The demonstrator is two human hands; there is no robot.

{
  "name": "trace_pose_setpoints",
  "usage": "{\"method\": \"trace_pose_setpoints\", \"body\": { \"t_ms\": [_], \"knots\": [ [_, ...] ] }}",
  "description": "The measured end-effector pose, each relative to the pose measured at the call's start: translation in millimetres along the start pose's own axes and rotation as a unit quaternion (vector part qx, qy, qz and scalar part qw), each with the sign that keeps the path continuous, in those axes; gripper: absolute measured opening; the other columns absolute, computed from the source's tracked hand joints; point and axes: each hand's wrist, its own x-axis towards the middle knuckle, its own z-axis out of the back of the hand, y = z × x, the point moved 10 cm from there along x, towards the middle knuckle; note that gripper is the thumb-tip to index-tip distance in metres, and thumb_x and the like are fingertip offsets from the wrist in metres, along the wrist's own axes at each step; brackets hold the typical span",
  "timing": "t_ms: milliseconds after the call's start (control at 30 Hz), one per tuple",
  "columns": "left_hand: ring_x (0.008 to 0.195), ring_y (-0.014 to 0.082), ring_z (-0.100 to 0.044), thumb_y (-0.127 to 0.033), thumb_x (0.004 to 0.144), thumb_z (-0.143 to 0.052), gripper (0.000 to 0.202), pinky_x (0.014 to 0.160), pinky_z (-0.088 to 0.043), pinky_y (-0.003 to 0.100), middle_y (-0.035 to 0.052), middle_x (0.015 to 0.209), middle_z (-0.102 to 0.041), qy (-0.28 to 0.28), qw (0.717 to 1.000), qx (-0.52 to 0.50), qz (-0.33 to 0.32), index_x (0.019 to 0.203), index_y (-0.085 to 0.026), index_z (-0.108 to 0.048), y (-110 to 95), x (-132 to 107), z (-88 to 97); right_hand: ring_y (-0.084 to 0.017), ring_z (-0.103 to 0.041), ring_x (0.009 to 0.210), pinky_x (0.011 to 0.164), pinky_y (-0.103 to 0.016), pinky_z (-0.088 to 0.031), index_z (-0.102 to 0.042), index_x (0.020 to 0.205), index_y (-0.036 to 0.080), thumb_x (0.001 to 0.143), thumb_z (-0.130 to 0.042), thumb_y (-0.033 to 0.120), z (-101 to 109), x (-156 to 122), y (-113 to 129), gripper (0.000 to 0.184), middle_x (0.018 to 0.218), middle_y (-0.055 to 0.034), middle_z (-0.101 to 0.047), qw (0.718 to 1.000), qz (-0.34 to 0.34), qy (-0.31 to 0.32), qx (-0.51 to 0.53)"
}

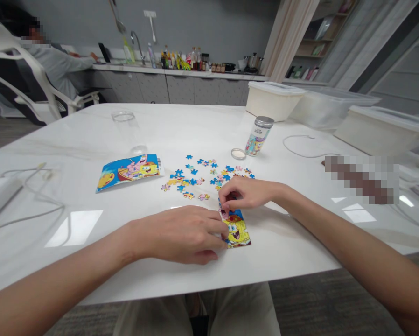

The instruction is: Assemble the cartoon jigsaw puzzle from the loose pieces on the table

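A partly assembled jigsaw puzzle (238, 231) with a yellow cartoon figure lies flat near the table's front edge. My left hand (186, 233) rests palm down at its left side, fingers stretched out and fingertips touching the puzzle's edge. My right hand (246, 192) is over the puzzle's upper part, thumb and fingers pinched together at a pink piece; its hold is partly hidden. Several loose puzzle pieces (193, 171) are scattered just beyond my hands. To their left lies a curled picture sheet (129, 171) with blue, pink and yellow cartoon figures.
A clear cylinder (129, 133) stands at the back left. A printed can (259, 136) stands beside a small round lid (238, 153). Lidded bins (274, 100) line the right back. Cables (43, 210) lie at left. A seated person (57, 65) is by the counter.
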Motion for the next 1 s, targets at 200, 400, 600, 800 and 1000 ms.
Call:
{"method": "trace_pose_setpoints", "body": {
  "t_ms": [200, 400, 600, 800, 1000],
  "knots": [
    [0.096, 0.0194, -0.061, -0.019, 0.09, -0.058, 0.013, 0.086, -0.046, 0.03, 0.0063, 0.102, -0.069, 0.027, 1.0, -0.004, 0.009, 0.102, -0.018, -0.064, 1.7, -0.1, -5.5, -0.01, -0.056, 0.061, 0.054, -0.021, -0.04, -0.068, 0.078, 0.014, 0.086, -0.055, 0.024, -0.1, 0.0, -1.0, 0.019, 0.071, -0.0033, -0.069, 1.0, 0.004, 0.001, -0.002],
    [0.086, 0.0176, -0.06, -0.022, 0.089, -0.06, 0.011, 0.074, -0.046, 0.028, 0.0071, 0.103, -0.067, 0.018, 1.0, 0.008, 0.018, 0.098, -0.018, -0.064, 4.5, -0.6, -5.7, -0.009, -0.054, 0.061, 0.055, -0.021, -0.039, -0.068, 0.077, 0.014, 0.086, -0.055, 0.024, 0.3, 0.3, 0.5, 0.019, 0.069, -0.0021, -0.067, 1.0, 0.007, 0.001, -0.001],
    [0.082, 0.0172, -0.059, -0.022, 0.09, -0.059, 0.01, 0.071, -0.044, 0.029, 0.0066, 0.1, -0.066, 0.01, 0.999, 0.023, 0.023, 0.098, -0.018, -0.065, 5.7, -0.1, -7.2, -0.009, -0.049, 0.058, 0.054, -0.021, -0.038, -0.067, 0.076, 0.014, 0.085, -0.055, 0.024, 0.8, -0.4, -0.1, 0.018, 0.065, -0.0001, -0.062, 1.0, 0.004, -0.001, -0.003],
    [0.088, 0.0175, -0.059, -0.019, 0.095, -0.05, 0.013, 0.077, -0.044, 0.029, 0.006, 0.102, -0.066, -0.002, 0.999, 0.022, 0.03, 0.098, -0.02, -0.063, 6.8, -0.1, -7.4, -0.009, -0.049, 0.058, 0.055, -0.021, -0.038, -0.065, 0.075, 0.015, 0.085, -0.055, 0.022, 0.1, -0.5, 0.8, 0.016, 0.065, 0.0003, -0.061, 1.0, 0.003, 0.001, -0.007],
    [0.088, 0.018, -0.059, -0.022, 0.089, -0.061, 0.012, 0.076, -0.046, 0.028, 0.0077, 0.102, -0.065, -0.012, 0.998, -0.013, 0.067, 0.099, -0.017, -0.058, 16.9, -0.2, -5.3, -0.009, -0.051, 0.059, 0.055, -0.021, -0.038, -0.065, 0.076, 0.014, 0.084, -0.055, 0.023, -1.2, 0.3, -1.6, 0.016, 0.067, -0.0007, -0.061, 1.0, 0.005, 0.005, -0.009]
  ]
}}
